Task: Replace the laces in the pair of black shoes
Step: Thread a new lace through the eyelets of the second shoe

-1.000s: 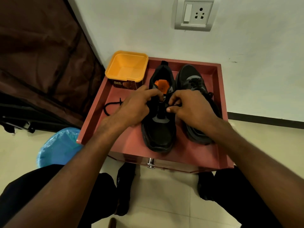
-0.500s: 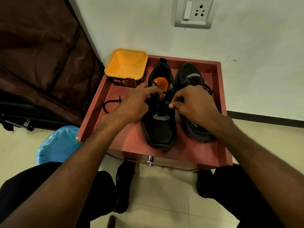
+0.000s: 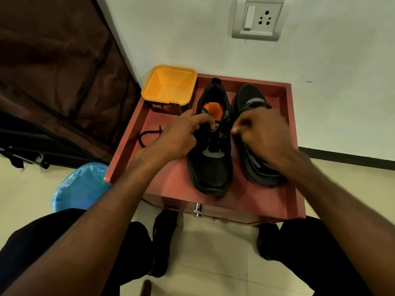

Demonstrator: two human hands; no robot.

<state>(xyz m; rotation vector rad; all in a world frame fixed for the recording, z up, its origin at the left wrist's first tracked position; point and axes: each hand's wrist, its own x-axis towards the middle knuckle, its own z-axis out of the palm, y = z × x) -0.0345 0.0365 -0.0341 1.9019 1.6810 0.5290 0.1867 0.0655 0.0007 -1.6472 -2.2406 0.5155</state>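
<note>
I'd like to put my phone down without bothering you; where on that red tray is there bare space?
Bare patches on the red tray: the near strip in front of both shoe toes, and the near left corner below the loose black lace. The middle is crowded by the two black shoes and both hands; the yellow tub fills the far left corner.

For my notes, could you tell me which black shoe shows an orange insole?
The left shoe, beside the yellow tub; the right shoe shows none.

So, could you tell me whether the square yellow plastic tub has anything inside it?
No, the square yellow plastic tub on the red tray shows only its bare yellow floor and walls.
</note>
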